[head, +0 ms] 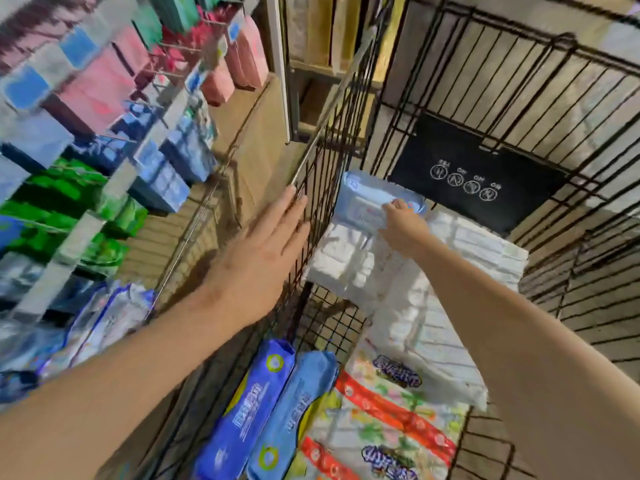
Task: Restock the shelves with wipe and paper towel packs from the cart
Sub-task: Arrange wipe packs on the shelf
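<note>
My right hand (403,225) reaches deep into the black wire cart (349,109) and closes its fingers on a light blue wipe pack (367,199) lying at the cart's far end. Under that pack lie white paper towel packs (419,278). My left hand (263,247) is open, fingers spread, flat against the outside of the cart's left wire wall. Near the front of the cart stand two blue wipe packs (273,407) and a colourful printed paper pack (384,410).
Shelves (114,188) on the left hold pink, blue and green packs, blurred by motion. Wipe packs (107,320) lie on the lowest shelf at the left. A black sign panel (478,174) hangs on the cart's far wall. Tiled floor shows between shelf and cart.
</note>
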